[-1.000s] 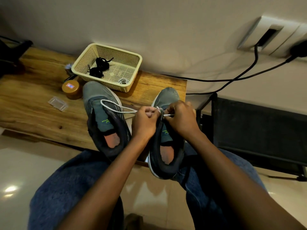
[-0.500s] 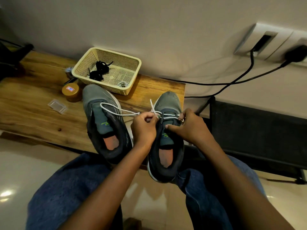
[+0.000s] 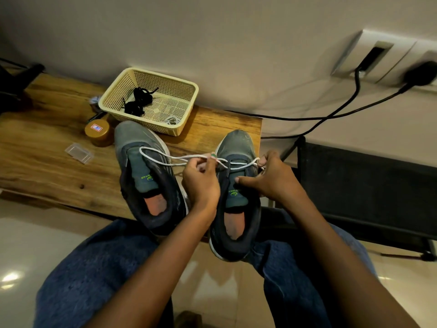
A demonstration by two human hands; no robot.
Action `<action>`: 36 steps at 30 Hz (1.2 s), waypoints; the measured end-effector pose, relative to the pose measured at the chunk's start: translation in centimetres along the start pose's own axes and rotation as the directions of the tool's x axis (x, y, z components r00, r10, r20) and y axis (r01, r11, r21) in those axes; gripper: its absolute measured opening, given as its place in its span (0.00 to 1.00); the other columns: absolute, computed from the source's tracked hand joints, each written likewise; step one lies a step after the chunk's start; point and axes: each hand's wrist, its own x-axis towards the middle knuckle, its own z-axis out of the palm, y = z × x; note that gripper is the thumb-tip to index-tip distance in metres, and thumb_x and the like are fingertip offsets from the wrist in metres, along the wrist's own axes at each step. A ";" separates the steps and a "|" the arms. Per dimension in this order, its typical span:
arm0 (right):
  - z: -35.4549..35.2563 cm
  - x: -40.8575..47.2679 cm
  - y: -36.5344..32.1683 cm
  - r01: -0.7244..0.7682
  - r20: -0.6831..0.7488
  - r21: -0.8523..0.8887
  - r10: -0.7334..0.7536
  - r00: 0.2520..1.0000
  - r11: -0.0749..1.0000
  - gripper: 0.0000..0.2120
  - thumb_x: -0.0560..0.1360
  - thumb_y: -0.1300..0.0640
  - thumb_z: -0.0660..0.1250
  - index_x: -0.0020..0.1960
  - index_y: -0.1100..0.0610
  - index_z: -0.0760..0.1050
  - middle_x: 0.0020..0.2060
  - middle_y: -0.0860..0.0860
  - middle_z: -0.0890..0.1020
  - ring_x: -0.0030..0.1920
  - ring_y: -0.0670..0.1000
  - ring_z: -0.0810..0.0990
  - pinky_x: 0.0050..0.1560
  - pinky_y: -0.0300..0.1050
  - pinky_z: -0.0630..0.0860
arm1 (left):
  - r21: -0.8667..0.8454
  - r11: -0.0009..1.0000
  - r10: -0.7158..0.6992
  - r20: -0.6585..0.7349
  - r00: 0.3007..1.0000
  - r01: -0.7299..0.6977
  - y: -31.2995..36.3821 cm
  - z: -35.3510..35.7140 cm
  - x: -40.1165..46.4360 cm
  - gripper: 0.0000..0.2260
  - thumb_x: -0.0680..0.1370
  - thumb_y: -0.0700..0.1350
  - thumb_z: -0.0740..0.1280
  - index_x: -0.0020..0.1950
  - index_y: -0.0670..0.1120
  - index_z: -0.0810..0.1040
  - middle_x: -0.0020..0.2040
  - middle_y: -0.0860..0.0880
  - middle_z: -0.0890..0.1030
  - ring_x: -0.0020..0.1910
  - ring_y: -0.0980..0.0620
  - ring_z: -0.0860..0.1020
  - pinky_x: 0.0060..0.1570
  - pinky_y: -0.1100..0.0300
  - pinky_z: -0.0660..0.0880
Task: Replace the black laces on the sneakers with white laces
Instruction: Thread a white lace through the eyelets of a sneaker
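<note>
**White lace pinched from both sides over the right-hand sneaker**

Far left of my left hand I see a small clear plastic box [image 3: 78,153] and a round amber jar [image 3: 97,134] on the wooden table [image 3: 42,147]. Beyond them sits a cream perforated plastic basket [image 3: 151,100] holding the bundled black laces [image 3: 138,101]. The grey-green unlaced sneaker [image 3: 146,176] lies just left of my left hand [image 3: 201,183] — a loop of thin white cord lace [image 3: 163,159] drapes across it. That hand's fingertips are pressed together on the lace. Between both hands stands the second grey-green sneaker [image 3: 236,197], the lace crossing its lowest eyelets. My right hand [image 3: 272,178] pinches the lace's other end, thumb extended onto the tongue.
</note>
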 end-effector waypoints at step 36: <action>-0.3 0.9 0.4 -0.043 0.075 0.085 0.037 0.997 0.995 0.36 0.61 0.45 0.80 0.58 0.56 0.61 0.55 0.56 0.77 0.52 0.58 0.80 0.54 0.58 0.79 | -0.151 0.987 -0.073 -0.089 0.993 0.059 3.2 -0.6 -0.5 0.03 0.77 0.41 0.68 0.48 0.42 0.78 0.36 0.52 0.77 0.31 0.61 0.73 0.31 0.74 0.69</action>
